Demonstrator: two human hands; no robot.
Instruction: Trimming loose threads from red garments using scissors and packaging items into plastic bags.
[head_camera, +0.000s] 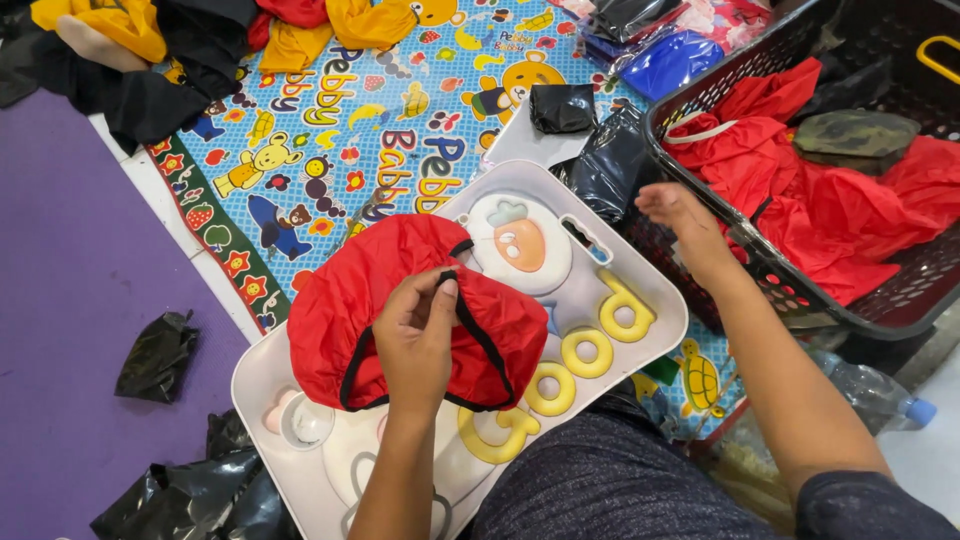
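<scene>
left hand (418, 335) pinches the black trim of the red fabric piece (400, 310), which lies on the white tray (655, 300) on the lap. right hand (675, 215) hovers open and empty near the black basket (700, 100). risk: one-handed pinch may let the slippery fabric slide off the tilted tray.

- My left hand (418, 325) is in front of me, back of the hand up, thumb and fingertips pinched together, forearm running straight up from my lap.
- My right hand (672, 210) reaches out to the right, arm extended, fingers loosely curled and holding nothing.
</scene>
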